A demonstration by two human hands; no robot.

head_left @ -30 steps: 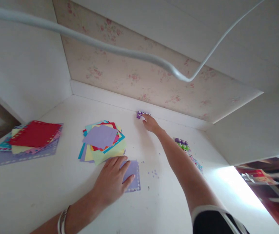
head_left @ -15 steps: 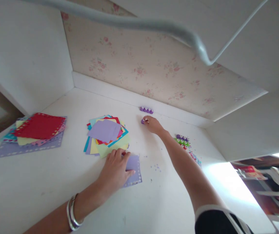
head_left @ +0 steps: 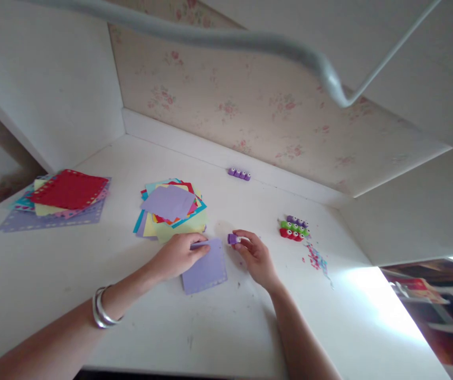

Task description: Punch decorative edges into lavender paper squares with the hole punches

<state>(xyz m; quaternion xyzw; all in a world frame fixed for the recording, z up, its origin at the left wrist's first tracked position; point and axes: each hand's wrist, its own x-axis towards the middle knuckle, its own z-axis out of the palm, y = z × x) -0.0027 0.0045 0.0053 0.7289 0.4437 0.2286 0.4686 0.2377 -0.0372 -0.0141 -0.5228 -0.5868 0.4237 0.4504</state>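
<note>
My left hand (head_left: 182,254) pinches the upper left edge of a lilac paper sheet (head_left: 206,269), whose right and lower borders carry small punched holes. A purple craft punch (head_left: 233,239) with a white button is held between the fingers of my right hand (head_left: 255,256), just right of the sheet and apart from it. Close beyond my left hand lies a loose pile of coloured papers (head_left: 171,203), a lilac piece on top.
Several purple punches (head_left: 239,173) line the wall's foot. Rows of purple, green and red punches (head_left: 294,228) sit at right, near paper bits (head_left: 317,258). Hole-edged sheets, red on top (head_left: 70,190), are stacked far left. A grey metal bar (head_left: 210,34) crosses overhead.
My right hand has come back from near the wall toward the lilac sheet, bringing the purple punch. My left hand has shifted from lying over the sheet to pinching its edge.
</note>
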